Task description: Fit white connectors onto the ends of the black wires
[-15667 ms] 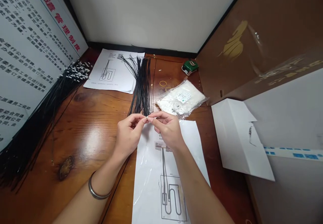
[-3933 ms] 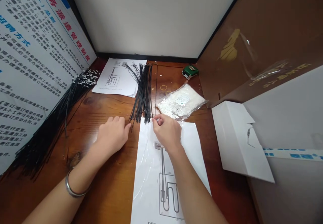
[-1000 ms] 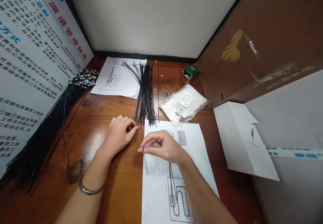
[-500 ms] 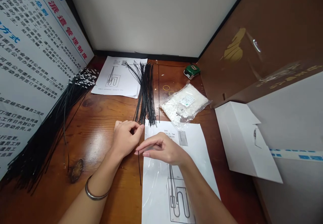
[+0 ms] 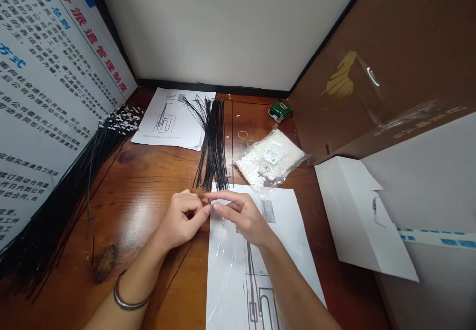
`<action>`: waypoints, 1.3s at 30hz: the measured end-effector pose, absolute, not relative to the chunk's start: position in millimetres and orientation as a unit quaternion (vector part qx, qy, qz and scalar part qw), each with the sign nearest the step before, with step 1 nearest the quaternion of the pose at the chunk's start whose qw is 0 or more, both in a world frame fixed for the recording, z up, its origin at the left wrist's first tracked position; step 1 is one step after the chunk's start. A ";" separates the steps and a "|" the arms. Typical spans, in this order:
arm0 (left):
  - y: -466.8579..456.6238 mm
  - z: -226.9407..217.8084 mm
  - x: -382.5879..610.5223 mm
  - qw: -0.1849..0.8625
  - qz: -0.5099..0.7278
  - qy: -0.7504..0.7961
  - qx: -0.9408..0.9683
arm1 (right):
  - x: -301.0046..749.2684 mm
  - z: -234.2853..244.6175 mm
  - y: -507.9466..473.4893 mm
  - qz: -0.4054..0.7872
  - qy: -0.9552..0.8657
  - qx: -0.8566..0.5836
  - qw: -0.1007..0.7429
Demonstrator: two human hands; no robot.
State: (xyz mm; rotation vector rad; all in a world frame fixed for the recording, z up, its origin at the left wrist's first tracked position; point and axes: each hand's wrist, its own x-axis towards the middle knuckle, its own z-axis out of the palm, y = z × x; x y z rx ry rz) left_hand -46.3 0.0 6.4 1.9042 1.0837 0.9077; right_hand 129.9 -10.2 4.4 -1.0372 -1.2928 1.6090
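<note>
My left hand (image 5: 185, 219) is closed in a pinch above the table, beside the drawing sheet's top left corner. A thin black wire (image 5: 178, 268) slants from beneath it toward the lower left. My right hand (image 5: 246, 216) comes in over the printed drawing sheet (image 5: 226, 280), thumb and forefinger drawn together against the left fingertips. Whatever is between those fingertips is too small to make out. Just beyond both hands lies a loose bundle of black wires (image 5: 213, 141). A clear bag of small white pieces (image 5: 273, 156) lies to its right.
At the left, a big heap of black wires with white ends (image 5: 124, 119) leans by a printed board (image 5: 37, 97). Farther back are another drawing sheet (image 5: 152, 132) and a green tape measure (image 5: 280, 111). A brown carton (image 5: 401, 47) and white box (image 5: 357, 211) border the right.
My right hand has moved up to meet the left fingertips. My left hand is slightly lower in view. The wire that hung straight down under the hands now slants to the lower left.
</note>
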 end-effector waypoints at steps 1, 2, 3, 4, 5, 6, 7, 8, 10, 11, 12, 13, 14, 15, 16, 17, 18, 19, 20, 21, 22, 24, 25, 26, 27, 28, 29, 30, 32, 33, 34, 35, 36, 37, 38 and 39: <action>0.7 5.9 -45.5 0.388 0.362 0.438 0.725 | 130.1 5.2 -9.9 0.634 -0.513 -0.407 0.411; 1.6 5.5 -44.7 0.401 0.371 0.458 0.701 | 130.3 5.7 -9.8 0.634 -0.517 -0.399 0.413; 2.6 5.3 -43.7 0.413 0.380 0.481 0.673 | 130.5 5.9 -9.8 0.638 -0.525 -0.387 0.410; 3.6 5.4 -42.7 0.423 0.386 0.501 0.649 | 130.7 5.7 -9.9 0.643 -0.535 -0.372 0.402; 4.6 5.6 -41.7 0.428 0.388 0.516 0.632 | 130.9 5.2 -10.2 0.648 -0.547 -0.358 0.392; 5.4 5.9 -40.8 0.430 0.384 0.526 0.625 | 131.3 4.5 -10.6 0.650 -0.560 -0.346 0.380; 6.1 6.2 -40.0 0.431 0.375 0.531 0.626 | 131.6 3.8 -11.1 0.648 -0.574 -0.338 0.368; 6.4 6.5 -39.6 0.433 0.364 0.532 0.630 | 132.1 3.3 -11.6 0.644 -0.587 -0.336 0.358; 6.5 6.7 -39.7 0.437 0.343 0.531 0.639 | 132.8 2.7 -12.5 0.640 -0.603 -0.333 0.340; 6.3 6.7 -40.3 0.439 0.337 0.531 0.641 | 133.0 2.7 -12.8 0.643 -0.602 -0.333 0.335; 6.0 6.8 -41.0 0.439 0.336 0.532 0.641 | 133.1 2.8 -13.0 0.649 -0.596 -0.335 0.334; 5.7 7.1 -41.9 0.439 0.338 0.532 0.641 | 133.0 2.9 -13.0 0.654 -0.583 -0.341 0.339; 5.5 7.6 -42.7 0.439 0.343 0.531 0.639 | 132.6 2.8 -12.9 0.657 -0.565 -0.353 0.353; 5.4 8.3 -43.4 0.439 0.350 0.529 0.637 | 132.0 2.5 -12.6 0.655 -0.543 -0.370 0.372; 5.4 9.3 -43.9 0.439 0.357 0.525 0.636 | 131.3 1.8 -12.2 0.650 -0.520 -0.388 0.396; 5.4 10.3 -44.2 0.441 0.361 0.519 0.638 | 130.4 0.8 -11.5 0.644 -0.496 -0.405 0.420; 5.5 11.3 -44.3 0.442 0.362 0.510 0.643 | 129.4 -0.4 -10.7 0.637 -0.474 -0.419 0.440; 5.5 12.2 -44.2 0.444 0.359 0.499 0.652 | 128.4 -1.9 -9.9 0.634 -0.455 -0.430 0.455; 5.5 12.8 -44.1 0.444 0.353 0.486 0.665 | 127.4 -3.5 -8.9 0.632 -0.437 -0.439 0.465; 5.3 13.2 -44.0 0.443 0.344 0.472 0.680 | 126.4 -4.9 -7.9 0.634 -0.421 -0.447 0.470; 5.1 13.3 -44.0 0.440 0.332 0.459 0.697 | 125.5 -6.1 -7.0 0.635 -0.406 -0.456 0.473; 4.4 12.9 -44.5 0.426 0.305 0.436 0.731 | 124.2 -7.6 -5.3 0.639 -0.381 -0.469 0.476; 4.1 12.7 -44.9 0.418 0.292 0.427 0.747 | 123.8 -7.9 -4.7 0.641 -0.371 -0.471 0.479; 3.9 12.5 -45.2 0.412 0.281 0.420 0.759 | 123.7 -7.9 -4.4 0.643 -0.365 -0.470 0.482; 3.8 12.5 -45.3 0.409 0.275 0.418 0.764 | 123.8 -7.6 -4.2 0.643 -0.363 -0.469 0.484; 3.9 12.7 -45.3 0.409 0.276 0.421 0.761 | 124.1 -7.1 -4.2 0.643 -0.367 -0.468 0.482; 4.1 13.0 -45.0 0.412 0.282 0.431 0.752 | 124.6 -6.5 -4.4 0.643 -0.377 -0.468 0.475; 4.4 13.5 -44.6 0.416 0.292 0.444 0.738 | 125.1 -5.8 -4.7 0.643 -0.395 -0.466 0.462; 4.9 14.5 -43.9 0.426 0.309 0.469 0.709 | 126.2 -4.3 -5.5 0.639 -0.445 -0.454 0.433; 5.1 14.7 -43.7 0.433 0.311 0.474 0.701 | 126.5 -3.7 -5.8 0.636 -0.467 -0.446 0.424; 5.2 14.7 -43.6 0.441 0.307 0.471 0.700 | 126.8 -3.2 -6.1 0.632 -0.482 -0.438 0.420; 5.2 14.4 -43.7 0.449 0.300 0.464 0.702 | 126.8 -2.9 -6.2 0.628 -0.490 -0.434 0.420; 5.1 13.8 -43.9 0.452 0.292 0.456 0.709 | 126.7 -2.6 -6.1 0.627 -0.490 -0.434 0.423; 5.0 13.0 -44.1 0.451 0.284 0.450 0.717 | 126.5 -2.5 -6.0 0.626 -0.485 -0.437 0.426; 5.0 12.1 -44.4 0.446 0.277 0.446 0.725 | 126.4 -2.4 -5.7 0.628 -0.475 -0.443 0.429; 5.1 11.3 -44.6 0.439 0.271 0.445 0.732 | 126.2 -2.3 -5.4 0.631 -0.459 -0.450 0.435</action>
